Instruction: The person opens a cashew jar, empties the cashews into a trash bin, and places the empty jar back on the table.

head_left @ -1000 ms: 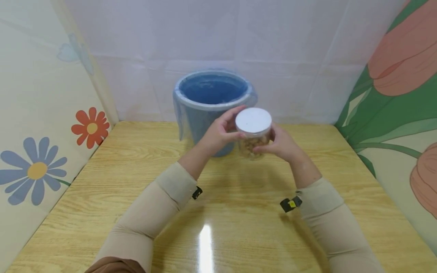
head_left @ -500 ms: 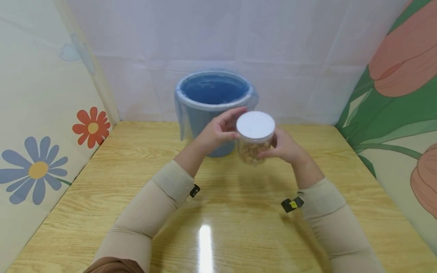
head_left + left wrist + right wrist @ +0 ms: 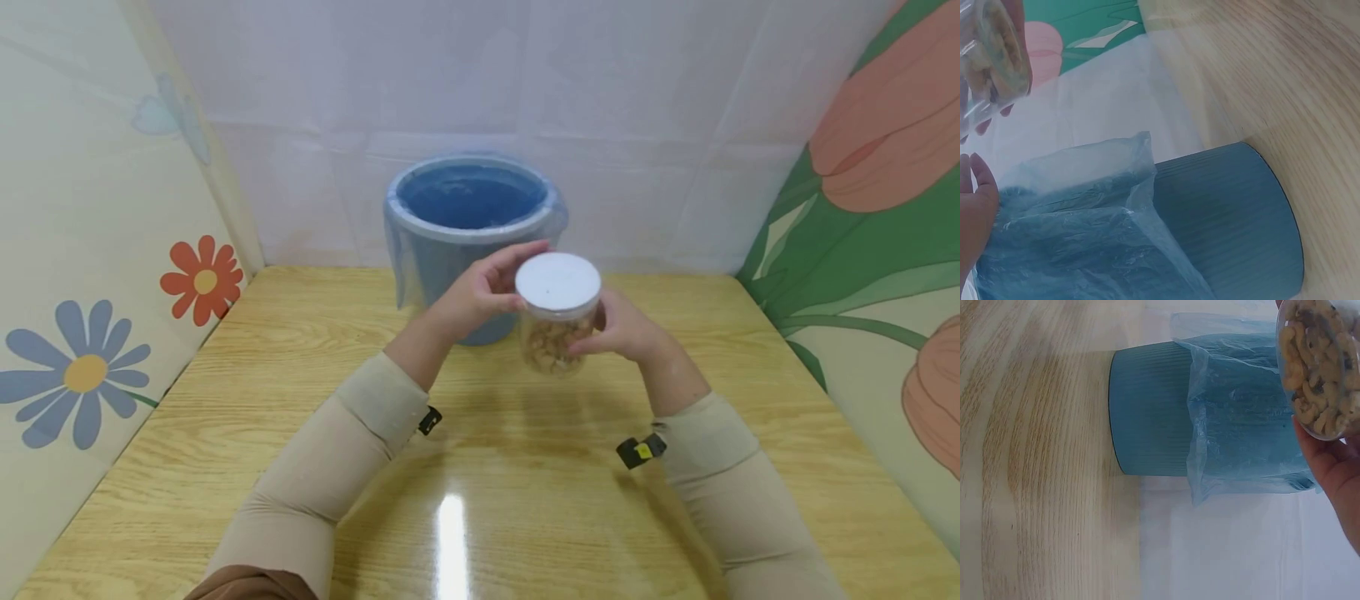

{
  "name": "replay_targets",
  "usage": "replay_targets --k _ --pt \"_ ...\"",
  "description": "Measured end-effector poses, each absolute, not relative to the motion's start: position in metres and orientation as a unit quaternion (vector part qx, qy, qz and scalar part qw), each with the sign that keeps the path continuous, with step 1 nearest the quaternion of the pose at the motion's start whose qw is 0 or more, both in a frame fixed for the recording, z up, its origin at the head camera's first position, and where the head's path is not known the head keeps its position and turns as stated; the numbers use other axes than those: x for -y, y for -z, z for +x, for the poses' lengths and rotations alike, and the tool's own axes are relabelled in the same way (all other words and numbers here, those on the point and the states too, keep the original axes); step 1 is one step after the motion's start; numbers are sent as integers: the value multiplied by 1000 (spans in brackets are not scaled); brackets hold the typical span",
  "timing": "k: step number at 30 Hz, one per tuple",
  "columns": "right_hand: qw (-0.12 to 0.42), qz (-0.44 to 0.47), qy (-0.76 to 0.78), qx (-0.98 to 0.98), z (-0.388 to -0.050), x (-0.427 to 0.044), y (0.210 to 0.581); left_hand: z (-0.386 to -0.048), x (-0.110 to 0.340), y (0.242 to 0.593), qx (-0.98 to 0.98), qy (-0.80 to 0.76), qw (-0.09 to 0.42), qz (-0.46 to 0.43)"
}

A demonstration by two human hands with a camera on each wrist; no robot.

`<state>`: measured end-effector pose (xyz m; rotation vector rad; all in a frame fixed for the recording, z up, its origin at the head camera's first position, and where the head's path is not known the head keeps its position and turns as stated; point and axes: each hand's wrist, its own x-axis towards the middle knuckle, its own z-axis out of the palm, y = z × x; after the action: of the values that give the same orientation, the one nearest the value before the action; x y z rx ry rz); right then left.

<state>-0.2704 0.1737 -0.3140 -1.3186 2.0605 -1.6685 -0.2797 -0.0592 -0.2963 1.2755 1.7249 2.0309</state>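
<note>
A clear jar of cashews (image 3: 551, 342) with a white lid (image 3: 557, 282) is held above the table, upright in the head view. My right hand (image 3: 628, 329) grips its right side, thumb across the front; the right wrist view shows cashews (image 3: 1315, 372) through its base. My left hand (image 3: 476, 293) has its thumb at the lid's left rim and fingers reaching behind it. Part of that left hand (image 3: 975, 203) shows in the left wrist view, below the jar (image 3: 994, 56), with the lid out of frame. The lid stays on the jar.
Behind the hands a blue bin (image 3: 465, 292) stands on the wooden table (image 3: 315, 333), its thin blue bag liner (image 3: 1235, 412) folded over the rim. A white sheet (image 3: 637, 125) hangs behind it. Floral panels (image 3: 82, 208) flank both sides.
The jar has come down slightly and nearer to me, still in the right hand's grip. My left thumb has slid back from the lid's front to its left edge. The bin stays put.
</note>
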Motion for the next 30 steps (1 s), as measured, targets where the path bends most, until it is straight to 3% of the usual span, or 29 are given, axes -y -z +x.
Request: replay_targets --k 17,30 --pt "74 -444 566 -690 -273 -176 319 -281 55 301 -615 -665 69 419" --pt "27 -368 578 -728 -273 -167 320 -276 51 297 -639 -676 40 364"
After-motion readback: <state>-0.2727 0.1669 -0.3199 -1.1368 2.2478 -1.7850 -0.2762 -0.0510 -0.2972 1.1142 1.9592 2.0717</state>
